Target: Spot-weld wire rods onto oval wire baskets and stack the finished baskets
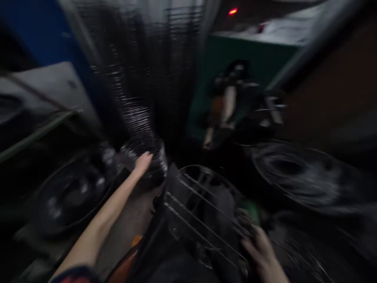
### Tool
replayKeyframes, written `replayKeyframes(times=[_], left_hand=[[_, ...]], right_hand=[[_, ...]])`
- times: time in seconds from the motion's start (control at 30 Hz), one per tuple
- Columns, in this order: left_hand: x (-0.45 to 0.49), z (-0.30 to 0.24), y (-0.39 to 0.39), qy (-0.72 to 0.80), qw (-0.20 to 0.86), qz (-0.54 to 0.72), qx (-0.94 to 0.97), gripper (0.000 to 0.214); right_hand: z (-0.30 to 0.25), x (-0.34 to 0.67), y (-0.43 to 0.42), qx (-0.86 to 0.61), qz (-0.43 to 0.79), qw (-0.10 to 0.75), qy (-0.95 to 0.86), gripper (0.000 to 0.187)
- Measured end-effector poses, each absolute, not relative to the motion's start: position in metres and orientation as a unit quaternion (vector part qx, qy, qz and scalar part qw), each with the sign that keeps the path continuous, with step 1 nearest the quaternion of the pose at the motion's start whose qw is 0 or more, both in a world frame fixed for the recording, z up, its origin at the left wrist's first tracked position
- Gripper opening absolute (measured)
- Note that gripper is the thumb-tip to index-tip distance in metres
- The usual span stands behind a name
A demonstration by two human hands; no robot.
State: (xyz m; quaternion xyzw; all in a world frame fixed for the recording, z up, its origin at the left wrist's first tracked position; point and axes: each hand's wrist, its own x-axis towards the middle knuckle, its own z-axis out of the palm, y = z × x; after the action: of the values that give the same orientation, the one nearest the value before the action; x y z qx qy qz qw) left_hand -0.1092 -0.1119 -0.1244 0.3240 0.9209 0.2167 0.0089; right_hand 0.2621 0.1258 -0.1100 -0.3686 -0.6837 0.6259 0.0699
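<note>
The picture is heavily blurred and dark, so much is uncertain. The left hand (143, 162) is stretched forward on a bare arm and lies on the rim of a round wire guard (144, 157) that sits at the foot of a tall leaning stack of guards (132, 90). Its fingers seem to rest over the rim, but the blur hides whether they have closed on it. The right hand (260, 247), low at the right, grips the edge of a wire grille (203, 212) that lies tilted in front of the person, fingers curled around its wires. No bench shows; the things stand in a crowded, dim place.

As a judgement only: one grille is already in the right hand, while the guard under the left hand is touched but not lifted off the stack, so the work looks to be in its early part.

Round dark rings (70, 196) lie to the left, a coil of wire (297, 173) to the right. Further back another person (228, 102) sits by a green machine (250, 59).
</note>
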Motion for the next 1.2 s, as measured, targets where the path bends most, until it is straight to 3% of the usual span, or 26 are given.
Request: replayKeyframes(times=[0.1,0.2,0.33,0.4,0.53,0.63,0.73,0.83,0.9,0.97,1.07,1.13,1.2], left_hand=[[-0.106,-0.128,-0.098,0.898,-0.018,0.305,0.317,0.036],[-0.093,-0.156,-0.085,0.831,0.165,0.435,0.307,0.047],[-0.035,-0.180,-0.078,0.723,0.318,0.535,0.301,0.051],[-0.015,-0.182,-0.073,0.710,0.327,0.565,0.263,0.054],[-0.009,-0.175,-0.060,0.692,0.329,0.599,0.234,0.057],[-0.012,-0.167,-0.053,0.663,0.352,0.623,0.222,0.056],[-0.004,-0.161,-0.051,0.651,0.344,0.652,0.181,0.053],[0.010,-0.157,-0.052,0.645,0.311,0.681,0.153,0.051],[0.016,-0.153,-0.053,0.640,0.295,0.693,0.153,0.048],[0.017,-0.142,-0.054,0.654,0.245,0.699,0.157,0.048],[0.011,-0.113,-0.057,0.651,0.233,0.697,0.190,0.055],[0.007,-0.094,-0.060,0.625,0.291,0.690,0.222,0.064],[0.002,-0.082,-0.061,0.622,0.327,0.671,0.235,0.069]], right_hand=[[-0.127,0.248,0.146,-0.401,0.551,0.176,-0.711,0.029],[-0.094,0.228,0.208,-0.382,0.379,0.301,-0.787,0.017],[0.004,0.167,0.298,-0.273,0.176,0.408,-0.853,0.024],[0.046,0.111,0.334,-0.223,0.092,0.380,-0.893,0.025],[0.088,0.017,0.372,-0.205,-0.044,0.169,-0.963,0.031],[0.093,0.008,0.365,-0.191,-0.081,0.047,-0.977,0.023],[0.089,0.059,0.328,-0.189,-0.084,0.053,-0.977,0.021],[0.091,0.140,0.283,-0.230,-0.070,0.085,-0.967,0.035],[0.090,0.191,0.257,-0.286,-0.034,0.206,-0.935,0.041],[0.075,0.229,0.230,-0.387,0.126,0.302,-0.862,0.041],[0.023,0.257,0.184,-0.506,0.385,0.319,-0.703,0.034],[-0.020,0.257,0.155,-0.523,0.456,0.290,-0.659,0.036],[-0.054,0.252,0.132,-0.524,0.432,0.269,-0.683,0.041]])
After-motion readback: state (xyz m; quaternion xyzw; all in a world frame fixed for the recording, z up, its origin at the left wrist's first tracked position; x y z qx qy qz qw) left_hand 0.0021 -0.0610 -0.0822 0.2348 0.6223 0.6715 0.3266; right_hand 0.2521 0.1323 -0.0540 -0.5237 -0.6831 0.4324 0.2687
